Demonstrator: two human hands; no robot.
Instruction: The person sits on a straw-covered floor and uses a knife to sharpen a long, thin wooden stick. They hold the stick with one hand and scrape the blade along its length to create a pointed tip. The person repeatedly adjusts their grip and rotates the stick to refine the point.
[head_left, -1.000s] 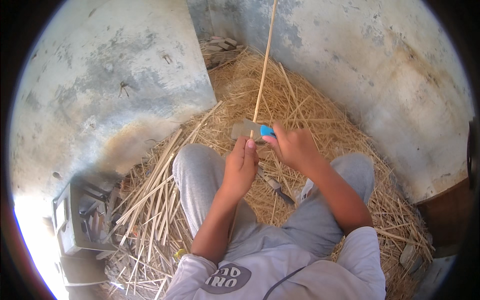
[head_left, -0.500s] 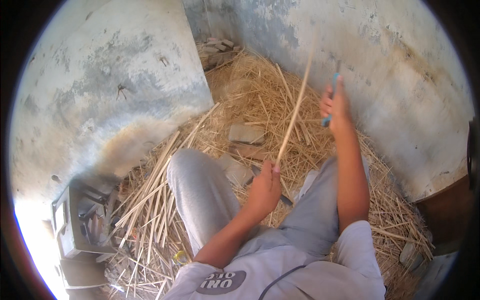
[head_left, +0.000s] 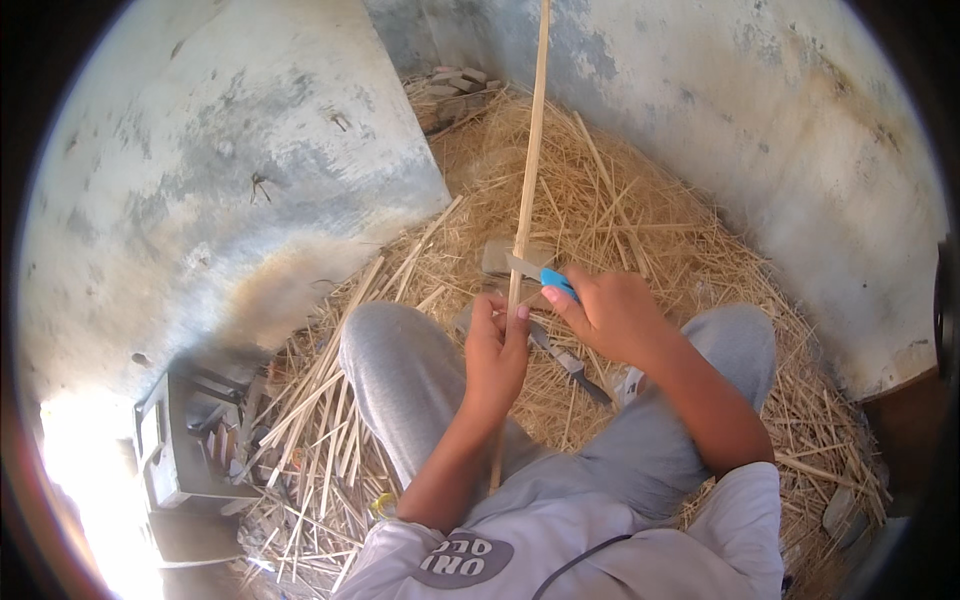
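Since the frame half a second earlier, the right hand (head_left: 615,315) has come down and leftward from its raised position, and the long pale strip (head_left: 531,180) has swung closer to upright. We see the left grip, that of the left hand (head_left: 497,350), clamped on the strip's lower part, the rest rising well above it; the right grip is closed around a blue-handled knife (head_left: 558,284), whose blade overlaps the strip just above the left grip, though we cannot confirm contact. We judge the cutting of this strip to be under way and unfinished; how much remains, we cannot tell. Shavings (head_left: 640,225) spread beyond both grips, while many loose strips (head_left: 322,400) lie to the left of the left grip; whether these are finished is unclear. A dark-handled knife (head_left: 570,366) lies below the right grip, unheld.
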